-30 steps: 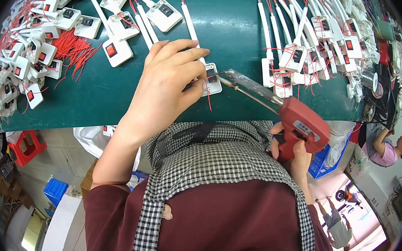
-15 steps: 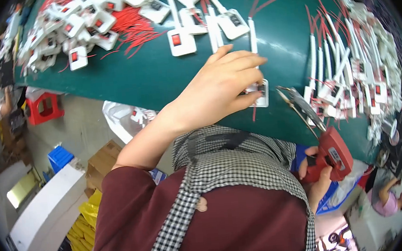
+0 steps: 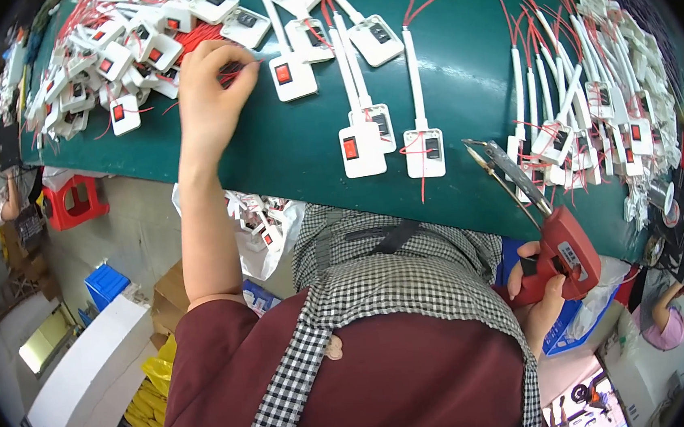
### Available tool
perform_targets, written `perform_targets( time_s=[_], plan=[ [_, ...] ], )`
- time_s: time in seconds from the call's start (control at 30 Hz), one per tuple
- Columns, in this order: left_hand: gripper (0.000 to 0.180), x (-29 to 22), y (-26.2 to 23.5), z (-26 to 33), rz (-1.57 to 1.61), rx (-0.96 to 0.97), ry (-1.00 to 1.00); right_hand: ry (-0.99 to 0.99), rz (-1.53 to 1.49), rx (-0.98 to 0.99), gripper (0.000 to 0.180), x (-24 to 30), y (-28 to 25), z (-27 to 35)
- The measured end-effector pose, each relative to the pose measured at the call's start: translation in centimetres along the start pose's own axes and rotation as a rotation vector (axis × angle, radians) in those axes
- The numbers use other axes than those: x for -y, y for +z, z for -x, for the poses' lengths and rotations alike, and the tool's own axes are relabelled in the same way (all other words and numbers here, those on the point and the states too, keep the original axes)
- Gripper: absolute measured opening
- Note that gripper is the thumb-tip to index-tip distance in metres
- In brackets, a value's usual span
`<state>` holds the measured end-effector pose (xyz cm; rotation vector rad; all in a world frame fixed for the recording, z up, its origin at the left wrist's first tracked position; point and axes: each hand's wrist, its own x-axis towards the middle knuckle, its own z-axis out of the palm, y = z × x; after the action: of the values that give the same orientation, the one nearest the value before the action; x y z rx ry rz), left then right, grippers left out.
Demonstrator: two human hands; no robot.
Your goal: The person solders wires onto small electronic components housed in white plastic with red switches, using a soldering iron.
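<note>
My left hand [image 3: 217, 102] reaches over the bundle of thin red wires [image 3: 200, 37], its fingers and thumb closed in a pinch on red wire at the bundle's near edge. My right hand [image 3: 540, 290] grips a red soldering gun [image 3: 567, 255] by its handle. The gun's long metal tip points up and left over the table. Left of the tip lies a white switch housing [image 3: 426, 165] with its inside showing, a red wire across it and a white cable running away from me. Beside it, a housing with a red rocker switch [image 3: 351, 149] overlaps another opened one.
Many white switches [image 3: 113, 63] are heaped at the far left of the green table [image 3: 296, 148]. Rows of cabled switches [image 3: 559, 141] lie at the right. A bag of switches [image 3: 267, 236] hangs below the near edge. A red stool [image 3: 74, 196] and other people are farther off.
My left hand has left the opened housing and moved left to the red wires. The overlapping switches are now uncovered near the front edge. My right hand still holds the soldering gun.
</note>
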<state>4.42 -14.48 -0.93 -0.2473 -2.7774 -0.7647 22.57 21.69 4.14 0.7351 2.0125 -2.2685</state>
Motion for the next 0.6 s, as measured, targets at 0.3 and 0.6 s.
perform_targets(
  time_s=[0.3,0.6],
  plan=[
    [0.011,1.0,-0.4,0.0,0.422,-0.001,-0.346,0.003,-0.007,0.0,0.07,0.0,-0.1,0.0],
    [0.011,0.6,-0.2,-0.2,-0.138,0.048,0.052,-0.012,-0.021,-0.025,0.07,-0.1,0.2,0.1]
  ],
)
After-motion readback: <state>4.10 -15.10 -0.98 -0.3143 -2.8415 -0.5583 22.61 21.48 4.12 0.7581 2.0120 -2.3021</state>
